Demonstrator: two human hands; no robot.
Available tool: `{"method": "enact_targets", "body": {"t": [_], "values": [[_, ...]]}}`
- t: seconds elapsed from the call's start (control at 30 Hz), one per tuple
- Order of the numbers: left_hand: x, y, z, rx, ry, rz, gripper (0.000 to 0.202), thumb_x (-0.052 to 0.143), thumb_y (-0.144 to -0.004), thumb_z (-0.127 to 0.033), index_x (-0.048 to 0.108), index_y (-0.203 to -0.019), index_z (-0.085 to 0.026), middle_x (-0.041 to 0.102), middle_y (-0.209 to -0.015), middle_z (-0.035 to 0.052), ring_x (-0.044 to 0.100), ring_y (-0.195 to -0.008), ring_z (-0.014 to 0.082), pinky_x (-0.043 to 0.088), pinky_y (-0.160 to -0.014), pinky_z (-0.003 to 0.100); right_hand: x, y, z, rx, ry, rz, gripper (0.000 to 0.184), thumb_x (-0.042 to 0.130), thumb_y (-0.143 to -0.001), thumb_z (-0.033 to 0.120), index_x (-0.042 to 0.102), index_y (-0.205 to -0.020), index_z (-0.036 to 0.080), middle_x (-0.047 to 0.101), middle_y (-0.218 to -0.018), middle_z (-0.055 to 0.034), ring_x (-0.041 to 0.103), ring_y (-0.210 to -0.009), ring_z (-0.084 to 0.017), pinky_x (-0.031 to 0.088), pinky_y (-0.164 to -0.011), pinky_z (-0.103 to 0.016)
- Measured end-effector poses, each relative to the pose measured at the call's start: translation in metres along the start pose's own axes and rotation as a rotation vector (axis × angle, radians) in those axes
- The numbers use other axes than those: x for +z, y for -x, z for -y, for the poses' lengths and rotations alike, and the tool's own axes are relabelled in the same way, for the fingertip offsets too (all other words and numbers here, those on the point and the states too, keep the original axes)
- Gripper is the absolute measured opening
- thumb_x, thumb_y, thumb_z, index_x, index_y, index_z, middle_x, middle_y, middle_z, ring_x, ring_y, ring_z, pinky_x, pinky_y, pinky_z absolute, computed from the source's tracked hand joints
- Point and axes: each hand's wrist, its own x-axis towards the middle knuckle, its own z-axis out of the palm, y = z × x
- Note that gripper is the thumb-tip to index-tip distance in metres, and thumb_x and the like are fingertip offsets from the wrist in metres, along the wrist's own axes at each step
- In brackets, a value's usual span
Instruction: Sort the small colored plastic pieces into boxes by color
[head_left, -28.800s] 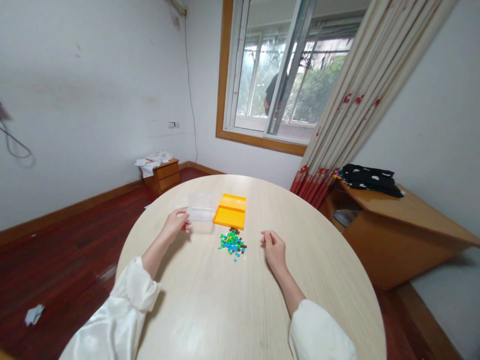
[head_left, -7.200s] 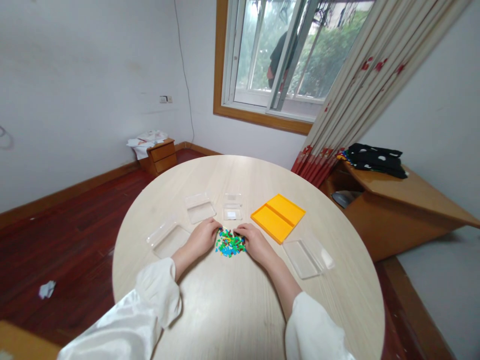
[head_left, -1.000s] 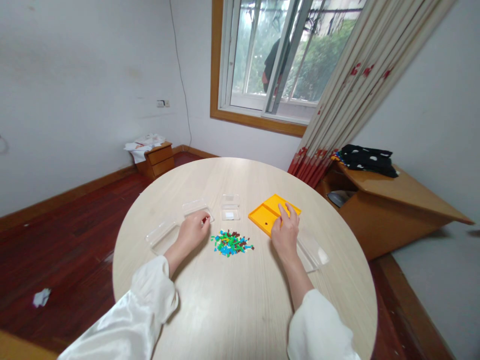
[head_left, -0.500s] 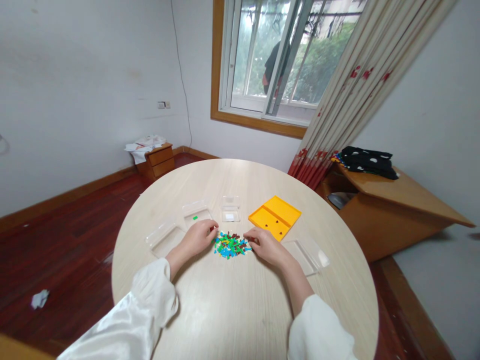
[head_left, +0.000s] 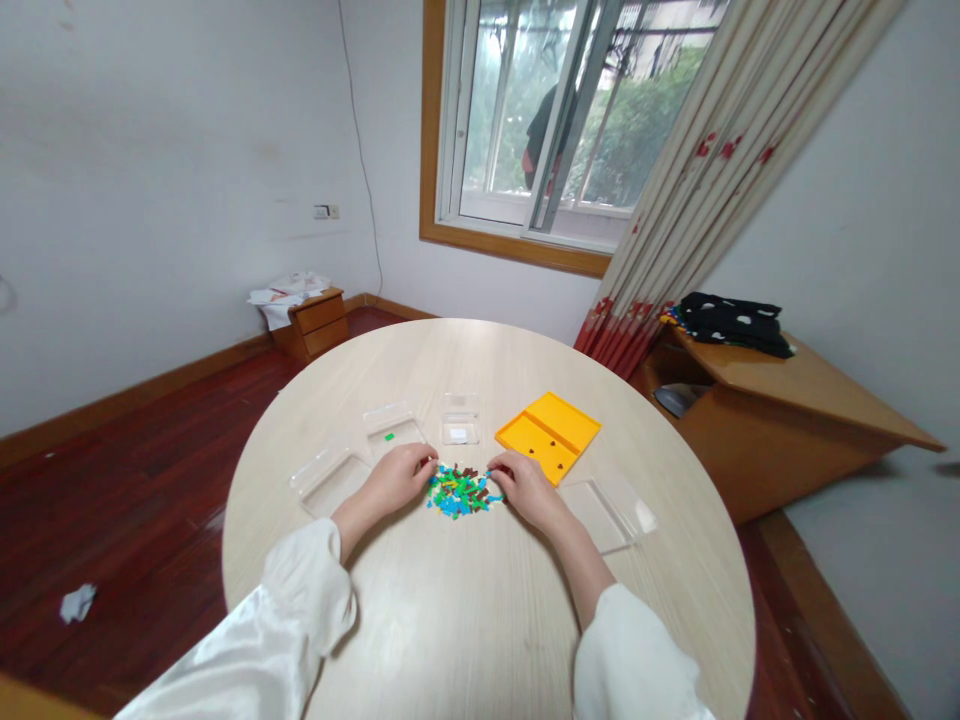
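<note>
A small heap of tiny coloured pieces (head_left: 457, 490), green, blue and brown, lies on the round pale table (head_left: 465, 620). My left hand (head_left: 399, 477) rests at the heap's left edge, fingers curled and pinched. My right hand (head_left: 521, 485) sits at its right edge, fingers curled onto the pieces. What either pinch holds is too small to make out. An open orange tray (head_left: 549, 434) with a few brown pieces lies beyond my right hand. A clear tray (head_left: 393, 431) holding one green piece lies beyond my left hand.
More clear trays sit on the table: one at the left (head_left: 328, 476), a small one with a white piece (head_left: 460, 418) behind the heap, one at the right (head_left: 609, 507). A wooden cabinet (head_left: 780, 420) stands right of the table. A person stands outside the window (head_left: 541, 130).
One second ago my right hand was over the orange tray and my left near the clear tray; both have come back to the heap. A green piece now lies in that clear tray.
</note>
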Motion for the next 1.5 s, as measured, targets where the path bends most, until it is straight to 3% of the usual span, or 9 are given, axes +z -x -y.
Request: {"method": "enact_targets", "body": {"t": [0.1,0.23,0.67,0.73,0.93,1.03,1.33,1.5], "values": [[-0.001,0.000,-0.001,-0.008,0.012,0.011,0.025,0.042,-0.085,-0.024,0.066,-0.085,-0.016,0.067,-0.086,0.0073,0.058,-0.079,0.0178,0.041,-0.072,0.027,0.002,-0.004,-0.002,0.069,-0.155,-0.117,0.016,0.053,-0.076,0.019,0.068,-0.080,0.016,0.069,-0.080,-0.0057,0.062,-0.073,-0.017,0.047,-0.071,-0.030],[-0.001,0.000,-0.001,-0.003,0.016,0.013,0.025,0.042,-0.085,-0.024,0.066,-0.085,-0.016,0.067,-0.086,0.0071,0.058,-0.079,0.0179,0.041,-0.072,0.028,0.004,-0.006,-0.005,0.138,-0.331,-0.145,0.018,0.056,-0.072,0.027,0.068,-0.079,0.015,0.070,-0.077,-0.0064,0.063,-0.070,-0.017,0.048,-0.068,-0.031],[0.001,0.000,0.001,0.015,0.015,-0.007,0.025,0.042,-0.086,-0.023,0.066,-0.084,-0.016,0.068,-0.087,0.0072,0.059,-0.078,0.0172,0.041,-0.071,0.026,0.004,-0.009,-0.008,0.146,-0.442,-0.164,0.021,0.054,-0.072,0.032,0.065,-0.079,0.015,0.069,-0.078,-0.0069,0.062,-0.074,-0.018,0.049,-0.072,-0.033],[0.000,0.000,0.001,0.012,0.017,-0.006,0.025,0.042,-0.085,-0.023,0.066,-0.084,-0.016,0.068,-0.086,0.0073,0.059,-0.078,0.0171,0.041,-0.071,0.026,0.003,-0.010,-0.009,0.152,-0.465,-0.220,0.021,0.053,-0.072,0.034,0.064,-0.078,0.016,0.067,-0.077,-0.0071,0.061,-0.072,-0.018,0.049,-0.071,-0.033],[0.000,0.000,-0.001,0.010,0.024,-0.025,0.025,0.043,-0.085,-0.023,0.066,-0.083,-0.015,0.067,-0.081,0.0070,0.058,-0.074,0.0168,0.040,-0.068,0.026,-0.010,-0.010,-0.013,0.148,-0.363,-0.747,0.022,0.052,-0.077,0.035,0.059,-0.084,0.016,0.061,-0.084,-0.0074,0.058,-0.078,-0.018,0.049,-0.074,-0.034],[0.000,0.000,-0.001,0.008,0.032,-0.039,0.024,0.043,-0.084,-0.021,0.066,-0.083,-0.014,0.067,-0.078,0.0068,0.058,-0.072,0.0167,0.040,-0.067,0.026,-0.020,-0.009,-0.014,0.129,-0.281,-0.882,0.020,0.051,-0.079,0.033,0.058,-0.086,0.016,0.058,-0.086,-0.0067,0.056,-0.081,-0.017,0.048,-0.073,-0.033],[0.000,0.000,0.000,0.022,0.029,-0.052,0.024,0.043,-0.084,-0.021,0.066,-0.082,-0.014,0.067,-0.079,0.0068,0.057,-0.072,0.0169,0.039,-0.067,0.027,-0.025,-0.007,-0.010,0.145,-0.064,-0.950,0.029,0.047,-0.079,0.025,0.051,-0.106,0.015,0.050,-0.104,-0.0118,0.048,-0.094,-0.021,0.042,-0.079,-0.037],[0.001,-0.001,0.003,0.028,0.015,-0.061,0.022,0.044,-0.083,-0.020,0.066,-0.083,-0.014,0.067,-0.079,0.0065,0.057,-0.072,0.0168,0.040,-0.068,0.027,-0.023,-0.007,-0.009,0.119,-0.054,-0.926,0.027,0.046,-0.080,0.023,0.052,-0.106,0.016,0.052,-0.105,-0.0124,0.046,-0.099,-0.023,0.040,-0.082,-0.038]]}}
